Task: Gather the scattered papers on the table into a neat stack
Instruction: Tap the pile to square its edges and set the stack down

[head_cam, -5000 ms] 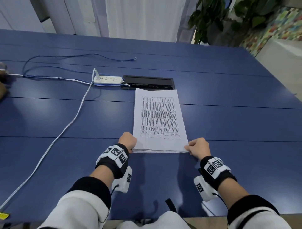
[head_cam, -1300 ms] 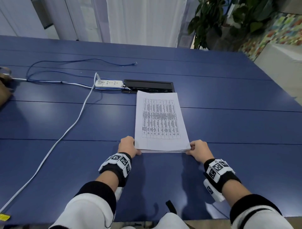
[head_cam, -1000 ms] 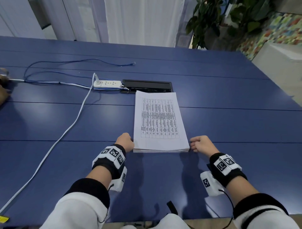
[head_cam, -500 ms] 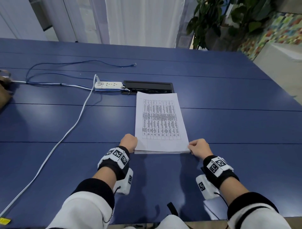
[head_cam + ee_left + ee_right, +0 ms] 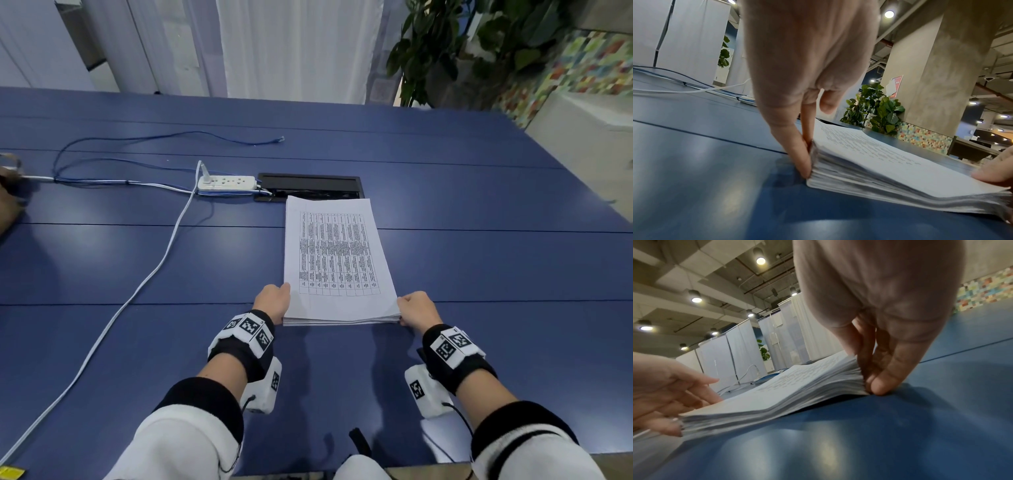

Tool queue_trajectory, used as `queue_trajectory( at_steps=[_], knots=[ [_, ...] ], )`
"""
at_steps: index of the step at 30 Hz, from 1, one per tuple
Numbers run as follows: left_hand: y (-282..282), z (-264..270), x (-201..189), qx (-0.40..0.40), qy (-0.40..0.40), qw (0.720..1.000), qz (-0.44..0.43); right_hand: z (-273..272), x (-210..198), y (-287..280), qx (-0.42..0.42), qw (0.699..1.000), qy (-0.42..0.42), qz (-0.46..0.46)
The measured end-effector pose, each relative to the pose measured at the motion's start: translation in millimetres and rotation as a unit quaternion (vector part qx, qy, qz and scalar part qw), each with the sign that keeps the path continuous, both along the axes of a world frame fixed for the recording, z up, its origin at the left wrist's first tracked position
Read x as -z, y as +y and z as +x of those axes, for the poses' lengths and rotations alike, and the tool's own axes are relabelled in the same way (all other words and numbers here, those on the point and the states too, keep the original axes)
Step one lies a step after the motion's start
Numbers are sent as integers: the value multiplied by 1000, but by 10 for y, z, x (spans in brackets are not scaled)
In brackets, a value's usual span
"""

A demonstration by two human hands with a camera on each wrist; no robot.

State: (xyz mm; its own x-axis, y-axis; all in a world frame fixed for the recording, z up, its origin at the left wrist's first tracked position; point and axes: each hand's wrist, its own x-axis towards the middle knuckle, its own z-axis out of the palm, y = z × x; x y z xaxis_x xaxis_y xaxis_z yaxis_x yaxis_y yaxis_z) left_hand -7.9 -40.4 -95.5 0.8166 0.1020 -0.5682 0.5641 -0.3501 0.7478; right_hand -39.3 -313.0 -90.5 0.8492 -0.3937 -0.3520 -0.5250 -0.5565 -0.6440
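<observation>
Left hand (image 5: 272, 301) and right hand (image 5: 416, 310) press flat against the paper stack (image 5: 342, 307), its printed table (image 5: 337, 253) illegible

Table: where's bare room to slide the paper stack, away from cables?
Bare: right of the paper stack to the table edge; also between white cable and stack. Crowded: power strip and blue cables, far left.

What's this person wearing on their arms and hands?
The left hand and right hand are bare. Each wrist wears a black band carrying white blocks with black square codes, plus a white box trailing a thin black cable. Sleeves are white with black cuffs.
</observation>
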Motion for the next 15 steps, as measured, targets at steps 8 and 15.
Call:
queue_trajectory(
  at_steps=[8,15],
  knots=[
    [86,-179,-231,0,-13,1000,-21,-50,-35,-61,14,1000,-1,22],
    [158,-189,-109,53,-48,997,29,-126,0,7,17,1000,-13,14]
  ],
)
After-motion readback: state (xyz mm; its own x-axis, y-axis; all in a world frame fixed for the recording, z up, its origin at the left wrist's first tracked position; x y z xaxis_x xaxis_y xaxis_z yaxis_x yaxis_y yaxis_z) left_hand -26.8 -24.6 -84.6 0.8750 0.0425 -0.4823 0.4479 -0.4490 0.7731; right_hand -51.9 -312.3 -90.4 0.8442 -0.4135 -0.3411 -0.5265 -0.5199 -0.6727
